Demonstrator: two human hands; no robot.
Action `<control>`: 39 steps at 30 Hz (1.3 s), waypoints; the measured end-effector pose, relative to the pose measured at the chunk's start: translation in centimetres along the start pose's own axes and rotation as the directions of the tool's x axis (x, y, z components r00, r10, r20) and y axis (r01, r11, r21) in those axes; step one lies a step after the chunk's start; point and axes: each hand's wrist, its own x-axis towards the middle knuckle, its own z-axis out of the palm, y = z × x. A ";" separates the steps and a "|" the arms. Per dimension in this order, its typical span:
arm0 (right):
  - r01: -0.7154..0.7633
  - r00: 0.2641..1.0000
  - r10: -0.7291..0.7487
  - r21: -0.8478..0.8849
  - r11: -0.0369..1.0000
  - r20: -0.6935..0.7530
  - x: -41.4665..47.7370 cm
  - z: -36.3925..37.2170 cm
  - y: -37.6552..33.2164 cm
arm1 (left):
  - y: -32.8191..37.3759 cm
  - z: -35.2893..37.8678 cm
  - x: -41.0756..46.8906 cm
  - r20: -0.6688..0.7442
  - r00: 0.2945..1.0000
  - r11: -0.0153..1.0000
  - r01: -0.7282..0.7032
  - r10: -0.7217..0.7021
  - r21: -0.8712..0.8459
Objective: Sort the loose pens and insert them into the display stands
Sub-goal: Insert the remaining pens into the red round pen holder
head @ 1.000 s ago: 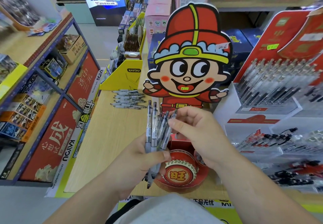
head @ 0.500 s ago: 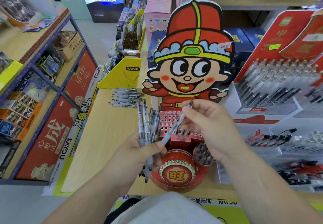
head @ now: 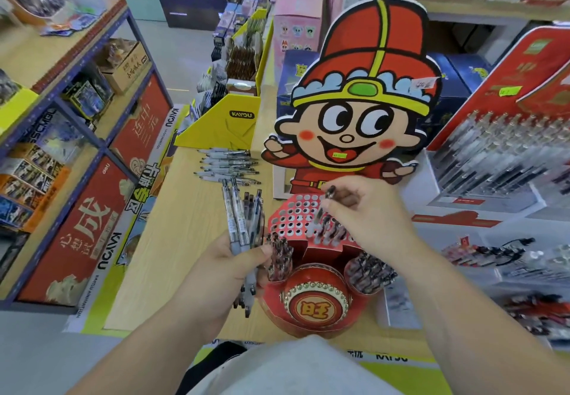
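Observation:
A red display stand (head: pixel 291 220) with a perforated top and a cartoon figure backboard stands on the wooden table (head: pixel 179 240). My left hand (head: pixel 228 271) grips a bundle of pens (head: pixel 242 225) upright, just left of the stand. My right hand (head: pixel 367 215) pinches a single pen (head: pixel 324 206) by its upper end, its tip down at the stand's holes, next to several pens standing there. Two cups on the stand's front hold more pens (head: pixel 279 254). Loose pens (head: pixel 228 168) lie in a row farther back on the table.
A yellow cardboard bin (head: pixel 222 126) stands behind the loose pens. A red-and-white pen display (head: pixel 499 154) fills the right side, with more pen racks (head: pixel 493 252) below it. Blue-framed shelves (head: pixel 77 111) line the aisle on the left.
My right hand pulled one pen out of the bundle and carried it right and down to the stand's holes. My left hand lowered slightly with the rest of the bundle.

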 end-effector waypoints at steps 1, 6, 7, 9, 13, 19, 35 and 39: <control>0.003 1.000 -0.003 -0.006 1.000 0.008 0.0 0.3 0.1 | 0.0 -0.1 0.0 0.002 1.000 1.000 -0.001 0.001 -0.002; 0.027 0.999 -0.028 -0.033 0.999 -0.032 -0.2 0.9 0.2 | -0.3 -0.5 -0.3 0.006 1.000 1.000 0.006 -0.006 0.011; 0.038 0.998 -0.039 -0.044 0.998 -0.041 -0.2 0.9 0.1 | -0.4 -0.6 -0.3 0.007 1.000 1.000 0.008 -0.008 0.013; 0.070 0.996 -0.075 -0.080 0.994 -0.057 -0.2 1.0 0.0 | -0.4 -0.7 -0.3 0.009 1.000 1.000 0.006 -0.006 0.016; 0.123 0.991 -0.129 -0.123 0.985 -0.046 -0.2 1.1 -0.2 | -0.3 -0.9 -0.4 0.018 1.000 1.000 0.002 -0.002 0.001; 0.107 0.994 -0.105 -0.105 0.989 0.033 -0.2 1.8 0.0 | -0.3 -1.3 -0.4 0.014 1.000 1.000 0.000 0.000 -0.007; 0.154 0.988 -0.153 -0.297 0.942 0.029 -0.4 3.1 0.2 | -0.6 -1.9 -0.8 0.008 1.000 1.000 -0.018 0.018 -0.018; 0.119 0.993 -0.119 -0.281 0.952 0.018 -0.6 2.9 0.0 | -0.8 -2.0 -0.9 0.010 1.000 1.000 -0.017 0.017 -0.008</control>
